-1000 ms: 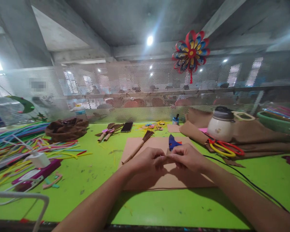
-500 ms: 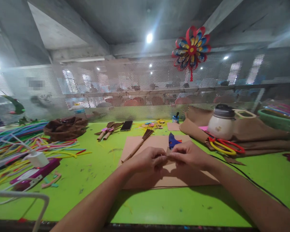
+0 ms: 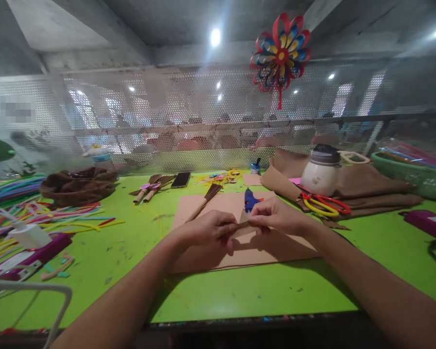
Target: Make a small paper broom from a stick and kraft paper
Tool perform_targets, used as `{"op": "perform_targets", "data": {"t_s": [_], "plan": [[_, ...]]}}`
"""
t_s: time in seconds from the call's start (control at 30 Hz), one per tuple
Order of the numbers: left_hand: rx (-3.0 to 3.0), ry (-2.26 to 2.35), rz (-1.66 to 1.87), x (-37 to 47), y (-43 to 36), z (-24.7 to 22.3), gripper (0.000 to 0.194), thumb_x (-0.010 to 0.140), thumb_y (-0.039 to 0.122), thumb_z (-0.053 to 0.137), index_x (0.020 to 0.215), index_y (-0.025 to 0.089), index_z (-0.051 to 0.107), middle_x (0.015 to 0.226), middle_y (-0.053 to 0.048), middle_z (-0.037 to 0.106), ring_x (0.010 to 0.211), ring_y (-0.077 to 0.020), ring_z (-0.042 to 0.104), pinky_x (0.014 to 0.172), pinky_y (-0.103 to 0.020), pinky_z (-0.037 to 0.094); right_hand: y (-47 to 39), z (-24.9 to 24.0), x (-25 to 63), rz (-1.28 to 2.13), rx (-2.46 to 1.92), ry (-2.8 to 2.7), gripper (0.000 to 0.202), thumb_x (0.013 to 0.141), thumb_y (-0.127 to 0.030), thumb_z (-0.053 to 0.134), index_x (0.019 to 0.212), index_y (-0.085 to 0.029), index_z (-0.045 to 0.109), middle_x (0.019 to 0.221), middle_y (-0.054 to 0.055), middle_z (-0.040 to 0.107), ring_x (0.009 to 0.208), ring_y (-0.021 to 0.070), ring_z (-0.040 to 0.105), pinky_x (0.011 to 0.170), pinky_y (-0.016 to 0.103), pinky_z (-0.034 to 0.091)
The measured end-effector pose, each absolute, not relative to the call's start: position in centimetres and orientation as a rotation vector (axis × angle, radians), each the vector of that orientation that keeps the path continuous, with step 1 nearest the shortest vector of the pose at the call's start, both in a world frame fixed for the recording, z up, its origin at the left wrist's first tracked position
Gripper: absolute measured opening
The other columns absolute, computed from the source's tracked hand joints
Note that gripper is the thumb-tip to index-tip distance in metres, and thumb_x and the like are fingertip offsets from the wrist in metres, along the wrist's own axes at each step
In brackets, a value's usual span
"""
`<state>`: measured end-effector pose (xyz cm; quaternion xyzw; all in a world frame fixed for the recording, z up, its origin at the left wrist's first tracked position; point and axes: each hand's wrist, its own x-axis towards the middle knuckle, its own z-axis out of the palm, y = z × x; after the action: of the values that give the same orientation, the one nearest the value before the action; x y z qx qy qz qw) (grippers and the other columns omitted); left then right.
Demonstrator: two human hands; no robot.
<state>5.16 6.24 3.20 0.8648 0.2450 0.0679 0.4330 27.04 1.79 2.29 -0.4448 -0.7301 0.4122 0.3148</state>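
My left hand [image 3: 211,228] and my right hand [image 3: 274,215] are both closed, pinching a narrow strip of brown paper [image 3: 242,225] stretched between them. They hold it over a flat cardboard sheet [image 3: 189,259]. Just beyond my right fingers is a blue glue gun [image 3: 252,198] on the sheet. Left of it, partly behind my left hand, lies a rolled brown paper stick with a fringed end [image 3: 205,200]. My fingers cover the ends of the strip.
Two similar rolls [image 3: 148,193] lie near a phone [image 3: 180,180]. Colourful pipe cleaners [image 3: 76,218] and a purple power strip [image 3: 60,245] are at left. On the right stand brown paper [image 3: 370,182], scissors [image 3: 323,206], a jar [image 3: 319,172] and a green basket [image 3: 403,169].
My hands have drawn slightly apart, and more of the brown strip shows between them. The camera view has turned a little to the right and down.
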Motion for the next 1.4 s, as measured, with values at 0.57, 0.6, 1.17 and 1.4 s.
{"op": "perform_targets", "data": {"t_s": [0.57, 0.6, 1.17, 1.4], "plan": [[2.037, 0.756, 0.266, 4.5, 7.4, 3.0, 0.027, 0.077, 0.040, 0.061, 0.069, 0.014, 0.059, 0.059, 0.000, 0.063, 0.053, -0.0097, 0.053, 0.052, -0.021, 0.036, 2.2, 2.2, 27.8, 1.171, -1.108, -1.951, 0.030, 0.081, -0.041, 0.058, 0.070, -0.013, 0.061, 0.060, 0.000, 0.060, 0.053, 0.0087, 0.054, 0.051, 0.022, 0.041], [2.019, 0.739, 0.277, 4.4, 7.5, 3.0, 0.028, 0.077, 0.041, 0.061, 0.068, 0.014, 0.059, 0.059, 0.000, 0.063, 0.053, -0.0095, 0.053, 0.052, -0.021, 0.036, 2.3, 2.2, 27.8, 1.169, -1.090, -1.926, 0.031, 0.082, -0.041, 0.057, 0.070, -0.013, 0.061, 0.060, 0.001, 0.060, 0.053, 0.0087, 0.053, 0.052, 0.022, 0.042], [1.602, 0.270, 0.191, 5.5, 4.9, 2.4, 0.022, 0.077, 0.038, 0.066, 0.077, 0.016, 0.071, 0.069, -0.001, 0.065, 0.063, -0.0100, 0.055, 0.070, -0.026, 0.044, -0.7, 4.2, 25.8, 1.146, -0.572, -1.918, 0.008, 0.075, -0.024, 0.070, 0.081, -0.020, 0.073, 0.083, 0.004, 0.064, 0.081, 0.0146, 0.059, 0.075, 0.031, 0.047], [1.589, 0.434, 0.489, 5.1, 6.4, 2.7, 0.023, 0.076, 0.033, 0.067, 0.090, 0.015, 0.068, 0.081, -0.005, 0.066, 0.071, -0.0113, 0.057, 0.071, -0.026, 0.044, -0.3, 4.4, 25.8, 1.219, -0.889, -1.976, 0.020, 0.081, -0.032, 0.060, 0.077, -0.014, 0.066, 0.073, 0.004, 0.065, 0.070, 0.0136, 0.059, 0.070, 0.029, 0.047]]}}
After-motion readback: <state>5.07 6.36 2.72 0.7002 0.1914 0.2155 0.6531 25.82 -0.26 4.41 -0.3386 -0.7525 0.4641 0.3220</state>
